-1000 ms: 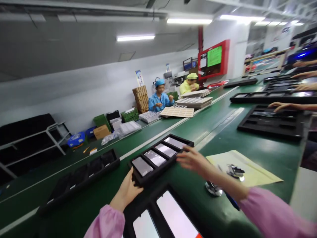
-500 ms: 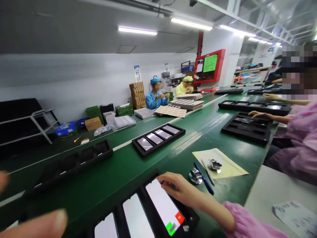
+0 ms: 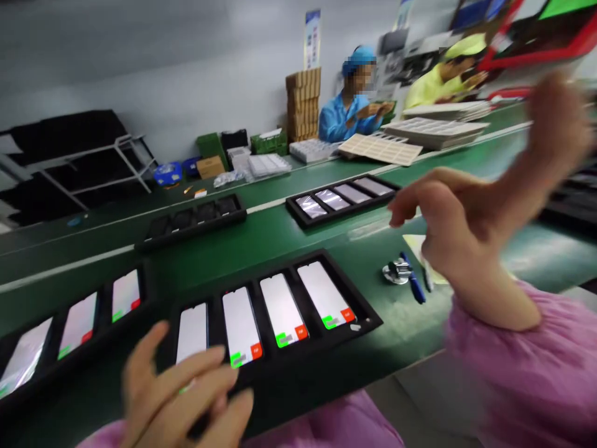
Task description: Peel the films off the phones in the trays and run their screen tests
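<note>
Our left hand (image 3: pixel 181 389) hung at about seven o'clock, over the near edge of a black compartment tray (image 3: pixel 326 264). Its fingers were spread and lightly curved, blurred by motion, and grasped nothing we could see; whether the fingertips touched the tray we could not tell. Our right hand (image 3: pixel 480 211) was raised at about two o'clock above the green workbench (image 3: pixel 261 230), its fingers loosely bent and released, with nothing between them. Pink sleeves (image 3: pixel 513 367) covered our forearm on that side.

The black compartment tray lay on the workbench directly ahead at six o'clock. It held phone display panels (image 3: pixel 282 311) side by side, each one lit white with small red and green marks at its lower end. A second black tray (image 3: pixel 69 336) of lit panels sat just beside it at nine o'clock. A third tray (image 3: pixel 340 199) of unlit panels lay at twelve o'clock, and a dark tray (image 3: pixel 191 221) lay at eleven.

At one o'clock, a blue pen (image 3: pixel 413 286) lay next to a chrome fitting (image 3: pixel 396 272). Farther off across the workbench, a co-worker in a blue gown (image 3: pixel 349 118) sat at twelve o'clock, and another in a yellow gown (image 3: pixel 443 93) sat at one o'clock, near stacked beige trays (image 3: pixel 436 134).
</note>
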Available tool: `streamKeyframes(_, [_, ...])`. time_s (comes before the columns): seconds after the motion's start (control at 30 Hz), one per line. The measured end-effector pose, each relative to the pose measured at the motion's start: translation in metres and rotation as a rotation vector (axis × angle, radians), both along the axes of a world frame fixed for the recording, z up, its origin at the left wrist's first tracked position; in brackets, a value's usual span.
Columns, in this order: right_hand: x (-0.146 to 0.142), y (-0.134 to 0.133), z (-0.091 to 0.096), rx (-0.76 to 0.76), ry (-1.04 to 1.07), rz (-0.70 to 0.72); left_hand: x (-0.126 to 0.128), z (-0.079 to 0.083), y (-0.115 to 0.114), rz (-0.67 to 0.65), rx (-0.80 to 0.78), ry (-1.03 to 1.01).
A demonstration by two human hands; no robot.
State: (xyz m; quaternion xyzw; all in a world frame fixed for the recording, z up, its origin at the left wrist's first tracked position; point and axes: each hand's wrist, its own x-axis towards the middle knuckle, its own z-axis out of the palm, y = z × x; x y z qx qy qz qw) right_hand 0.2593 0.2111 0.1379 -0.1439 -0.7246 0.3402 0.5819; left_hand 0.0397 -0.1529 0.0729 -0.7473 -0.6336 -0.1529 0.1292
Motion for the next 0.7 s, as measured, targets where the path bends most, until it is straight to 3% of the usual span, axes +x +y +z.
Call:
streamKeyframes(0.03, [-0.002,0.015,-0.015,0.035,-0.094,-0.056,0.008,-0.013,0.006,0.082,0.016,-0.033])
streamKeyframes(0.17, [-0.025,0.054,-0.091,0.113,-0.441,0.072,0.008,-0.058,0.064,0.448,-0.046,-0.281])
streamKeyframes(0.23, [-0.043,0.056,-0.125,0.211,-0.617,0.169,-0.006,-0.073,0.100,0.514,-0.107,-0.364])
streamKeyframes(0.33, [-0.064,0.048,-0.164,0.310,-0.814,0.188,-0.025,-0.087,0.144,0.550,-0.116,-0.389])
streamKeyframes(0.5, [-0.079,0.048,-0.197,0.392,-0.961,0.154,-0.030,-0.107,0.180,0.611,-0.212,-0.369])
streamKeyframes(0.7, [-0.079,0.058,-0.203,0.447,-0.959,0.240,-0.018,-0.109,0.184,0.692,-0.302,-0.320])
